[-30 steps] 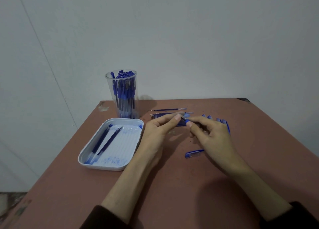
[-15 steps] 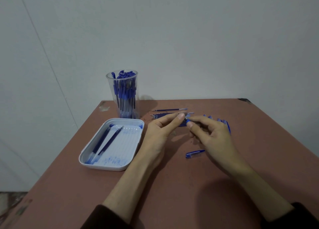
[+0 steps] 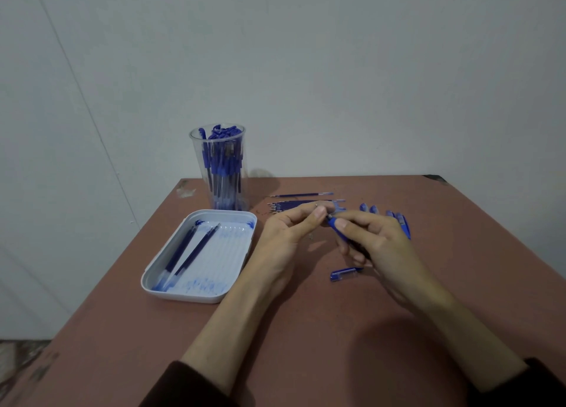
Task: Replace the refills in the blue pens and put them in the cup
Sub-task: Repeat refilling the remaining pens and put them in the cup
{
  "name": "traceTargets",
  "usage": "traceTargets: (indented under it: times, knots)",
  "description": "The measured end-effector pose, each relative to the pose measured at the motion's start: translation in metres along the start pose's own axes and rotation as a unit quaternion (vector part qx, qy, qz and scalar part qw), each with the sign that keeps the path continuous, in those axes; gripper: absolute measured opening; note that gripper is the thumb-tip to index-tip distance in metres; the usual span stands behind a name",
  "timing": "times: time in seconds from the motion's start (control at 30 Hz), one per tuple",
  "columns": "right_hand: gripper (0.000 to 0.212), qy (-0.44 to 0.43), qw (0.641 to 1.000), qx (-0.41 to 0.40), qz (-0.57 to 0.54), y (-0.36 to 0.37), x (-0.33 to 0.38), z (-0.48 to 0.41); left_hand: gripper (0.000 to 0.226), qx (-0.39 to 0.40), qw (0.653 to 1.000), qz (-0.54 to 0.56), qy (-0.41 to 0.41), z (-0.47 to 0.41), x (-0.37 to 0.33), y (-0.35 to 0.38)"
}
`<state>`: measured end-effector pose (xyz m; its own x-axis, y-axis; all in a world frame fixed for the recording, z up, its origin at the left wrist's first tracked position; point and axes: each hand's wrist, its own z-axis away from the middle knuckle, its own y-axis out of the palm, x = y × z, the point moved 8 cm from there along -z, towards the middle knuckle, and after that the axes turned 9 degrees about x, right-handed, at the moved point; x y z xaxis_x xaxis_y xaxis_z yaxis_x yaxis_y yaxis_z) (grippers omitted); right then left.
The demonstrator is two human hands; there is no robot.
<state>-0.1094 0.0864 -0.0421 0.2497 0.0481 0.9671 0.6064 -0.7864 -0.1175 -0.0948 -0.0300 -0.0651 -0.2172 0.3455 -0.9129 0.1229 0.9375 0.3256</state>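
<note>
One reddish-brown counter [image 3: 306,345] carries everything. At its far left corner stands a clear plastic cup [image 3: 220,167] packed with blue pens. Just in front of it lies a white, ink-smeared rectangular tray [image 3: 183,296] holding two dark blue refills [image 3: 186,250]. Both hands meet mid-counter, partly hiding a row of loose thin refills [image 3: 294,206] and several spare blue pens [image 3: 401,219] behind them. The right hand [image 3: 382,244] grips a blue pen barrel [image 3: 335,224], and the left hand [image 3: 284,235] pinches its front tip. A blue-and-clear pen cap [image 3: 344,274] lies near the right hand.
</note>
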Motion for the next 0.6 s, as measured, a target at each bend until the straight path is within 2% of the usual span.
traceTargets:
  times: [0.1, 0.17, 0.27, 0.33, 0.37, 0.4, 0.47, 0.5, 0.53, 0.6]
  knots:
    - [0.020, 0.036, 0.999, 0.014, -0.010, -0.001, -0.005, 0.001, 0.028, 0.001, 1.000, -0.019, -0.008, 0.000, 0.001, -0.001]
    - [0.021, 0.028, 0.999, 0.005, -0.014, -0.002, -0.005, 0.000, 0.023, 0.004, 1.000, -0.029, -0.006, 0.001, -0.002, 0.002]
    - [0.020, -0.011, 0.998, -0.060, 0.020, -0.011, -0.002, -0.003, 0.026, -0.006, 0.997, -0.072, -0.004, 0.002, -0.007, 0.008]
    - [0.018, -0.036, 0.986, -0.134, 0.094, -0.022, 0.001, -0.001, 0.033, -0.025, 0.984, -0.178, -0.004, 0.004, -0.011, 0.008]
    - [0.017, -0.049, 0.976, -0.166, 0.135, -0.027, 0.004, 0.002, 0.039, -0.025, 0.965, -0.261, 0.004, 0.005, -0.013, 0.008]
    - [0.016, -0.062, 0.964, -0.188, 0.175, -0.029, 0.008, 0.004, 0.047, -0.012, 0.933, -0.361, 0.010, 0.005, -0.012, 0.011]
    - [0.013, -0.086, 0.943, -0.208, 0.246, -0.030, 0.014, 0.008, 0.058, 0.046, 0.845, -0.533, 0.010, 0.006, -0.003, 0.020]
    - [0.013, -0.095, 0.933, -0.213, 0.273, -0.029, 0.016, 0.009, 0.058, 0.075, 0.809, -0.583, 0.004, 0.008, 0.003, 0.024]
    - [0.013, -0.101, 0.927, -0.216, 0.290, -0.029, 0.017, 0.009, 0.054, 0.096, 0.785, -0.612, -0.004, 0.008, 0.009, 0.026]
    - [0.013, -0.103, 0.920, -0.222, 0.306, -0.031, 0.017, 0.009, 0.040, 0.111, 0.776, -0.620, 0.007, 0.009, 0.010, 0.027]
